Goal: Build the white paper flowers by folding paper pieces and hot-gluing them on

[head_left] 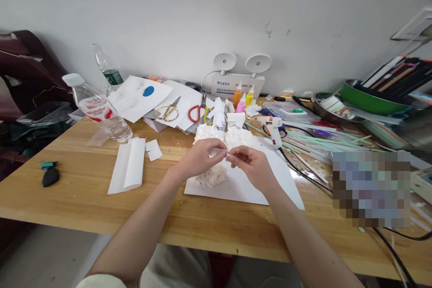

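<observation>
Both hands meet over a large white sheet (246, 186) on the wooden table. My left hand (202, 155) pinches a small piece of white paper (221, 150) between thumb and fingers. My right hand (251, 162) pinches the same piece at its right end, fingertips almost touching the left ones. Just behind the hands lie heaps of torn white paper bits (241, 137). Another pile of scraps (211, 176) sits below my left hand, on the sheet. A folded white paper (130, 166) and small paper squares (154, 150) rest to the left.
A hot glue gun (275, 130) stands right of the sheet, its cord trailing forward. Gold scissors (168, 111), red-handled pliers (195, 112) and paint bottles (240, 103) are at the back. Water bottles (106, 114) stand left; a green bowl (374, 99) holds pens at right.
</observation>
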Motion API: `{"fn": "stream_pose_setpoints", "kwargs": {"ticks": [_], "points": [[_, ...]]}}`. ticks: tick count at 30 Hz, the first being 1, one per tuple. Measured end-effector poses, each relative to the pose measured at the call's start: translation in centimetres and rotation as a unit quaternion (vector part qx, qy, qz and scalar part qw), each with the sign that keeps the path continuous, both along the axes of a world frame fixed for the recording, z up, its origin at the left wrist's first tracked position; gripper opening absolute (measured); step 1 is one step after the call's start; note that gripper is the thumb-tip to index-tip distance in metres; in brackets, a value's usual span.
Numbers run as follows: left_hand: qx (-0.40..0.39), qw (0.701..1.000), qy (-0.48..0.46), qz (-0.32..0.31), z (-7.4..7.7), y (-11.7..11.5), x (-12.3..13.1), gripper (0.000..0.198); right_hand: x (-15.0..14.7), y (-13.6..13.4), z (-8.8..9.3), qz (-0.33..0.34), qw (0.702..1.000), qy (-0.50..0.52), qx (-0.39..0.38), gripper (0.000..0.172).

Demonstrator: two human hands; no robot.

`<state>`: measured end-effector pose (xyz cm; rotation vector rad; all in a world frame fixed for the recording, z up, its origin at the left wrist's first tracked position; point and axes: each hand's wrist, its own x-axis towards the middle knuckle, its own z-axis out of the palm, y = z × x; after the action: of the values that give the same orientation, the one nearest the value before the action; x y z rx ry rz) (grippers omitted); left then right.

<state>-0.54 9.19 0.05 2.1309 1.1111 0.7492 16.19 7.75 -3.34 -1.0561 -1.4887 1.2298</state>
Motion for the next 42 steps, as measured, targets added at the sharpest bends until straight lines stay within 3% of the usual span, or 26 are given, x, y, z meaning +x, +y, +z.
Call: {"fn": "stream_pose_setpoints", "kwargs": {"ticks": [10,26,38,42], "points": [[0.021,1.0,0.01,-0.011,0.16,-0.09,-0.02,0.017,-0.27,-0.12,-0.02,-0.04,0.999,0.025,0.008,0.022],[0.018,1.0,0.011,-0.014,0.12,-0.19,0.1,0.02,-0.38,-0.14,-0.04,-0.102,0.993,-0.044,0.034,0.029],[0.063,0.998,-0.004,-0.022,0.03,-0.43,0.09,0.024,-0.18,0.04,-0.21,-0.045,0.999,-0.014,0.02,0.022],[0.064,0.998,0.004,-0.008,0.15,-0.43,0.0,0.031,-0.04,0.1,-0.09,-0.058,0.997,-0.035,0.034,0.015]]}}
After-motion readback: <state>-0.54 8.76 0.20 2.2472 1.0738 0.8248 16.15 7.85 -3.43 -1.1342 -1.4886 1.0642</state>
